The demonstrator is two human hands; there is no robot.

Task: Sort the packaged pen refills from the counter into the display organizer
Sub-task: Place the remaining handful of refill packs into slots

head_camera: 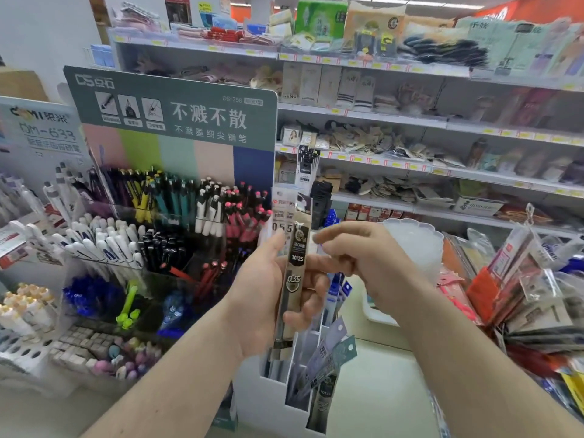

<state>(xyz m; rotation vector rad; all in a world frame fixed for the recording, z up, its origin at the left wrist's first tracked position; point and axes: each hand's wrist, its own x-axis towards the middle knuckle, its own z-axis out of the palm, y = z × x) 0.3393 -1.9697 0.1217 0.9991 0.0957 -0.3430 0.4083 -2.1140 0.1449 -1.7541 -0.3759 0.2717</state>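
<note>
My left hand (268,298) grips a bundle of long narrow refill packs (292,248) upright, a dark pack marked 0.35 in front and white packs behind it. Just to the right of the bundle's top hovers my right hand (357,251), fingers loosely curled and holding nothing that I can see. Below both hands stands the white stepped display organizer (271,403), with several refill packs (328,365) leaning in its slots. A heap of packaged refills (534,298) lies on the counter at the right.
A large pen display (151,222) full of pens fills the left side under a green sign. Store shelves (410,121) with goods run across the back. A white scalloped tray (410,241) sits behind my right hand.
</note>
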